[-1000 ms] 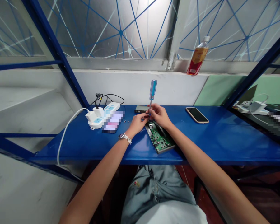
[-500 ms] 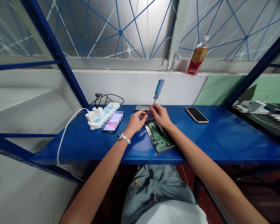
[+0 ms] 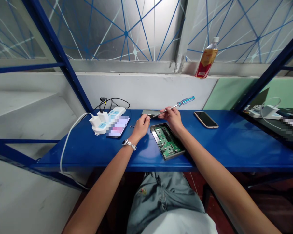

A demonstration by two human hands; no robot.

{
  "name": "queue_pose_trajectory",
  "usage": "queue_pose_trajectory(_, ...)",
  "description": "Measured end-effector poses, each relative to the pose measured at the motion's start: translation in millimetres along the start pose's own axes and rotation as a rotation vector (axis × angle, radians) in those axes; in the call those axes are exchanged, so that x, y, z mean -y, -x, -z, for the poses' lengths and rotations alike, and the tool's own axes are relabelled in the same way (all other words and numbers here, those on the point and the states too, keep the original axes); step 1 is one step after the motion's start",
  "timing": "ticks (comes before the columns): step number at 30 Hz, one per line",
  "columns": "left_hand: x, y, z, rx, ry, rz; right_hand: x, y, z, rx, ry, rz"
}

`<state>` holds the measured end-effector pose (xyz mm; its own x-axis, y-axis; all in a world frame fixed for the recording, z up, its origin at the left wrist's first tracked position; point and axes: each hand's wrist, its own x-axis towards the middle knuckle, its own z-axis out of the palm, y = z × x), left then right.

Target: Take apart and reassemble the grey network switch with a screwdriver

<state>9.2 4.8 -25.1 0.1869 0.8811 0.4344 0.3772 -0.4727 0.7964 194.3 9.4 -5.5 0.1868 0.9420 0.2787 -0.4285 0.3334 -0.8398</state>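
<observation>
Your right hand [image 3: 173, 119] grips a blue-handled screwdriver [image 3: 183, 101] just above a green circuit board [image 3: 166, 141], which sits in an open metal chassis [image 3: 153, 132] on a blue tabletop [image 3: 224, 146]. Your right fingers [image 3: 168, 112] pinch the tool near the base of its handle, with the handle tilted up and away to the right of the board and the shaft running low to the left, beyond the board's far edge.

Your left hand [image 3: 141, 127], wearing a silver wristwatch [image 3: 128, 145], stands just left of the board. Its fingertips [image 3: 147, 118] are pressed close together beside the screwdriver's tip, though whether they pinch anything is too small to tell.

A flat grey metal piece [image 3: 147, 112] lies just beyond the board, under the screwdriver's tip. Left of the board are a few tiny screws [image 3: 133, 126], then a pixelated, unreadable object [image 3: 117, 127], then a white power strip [image 3: 118, 111] with plugged-in chargers [image 3: 102, 117]. A smartphone [image 3: 206, 119] lies face up to the right of the board. High beyond it, a plastic bottle [image 3: 206, 63] with an orange label stands on a ledge.
</observation>
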Motion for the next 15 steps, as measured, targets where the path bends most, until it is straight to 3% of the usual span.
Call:
queue_pose_trajectory(10,1.6,0.3,-1.0,-0.025,0.102,-0.037,4.0,5.0,-2.4,0.053,-0.060,-0.056)
queue_pose_trajectory(15,6.0,-2.2,-0.7,-0.103,0.207,-0.066,10.9,8.7,-2.0,0.132,-0.053,-0.104)
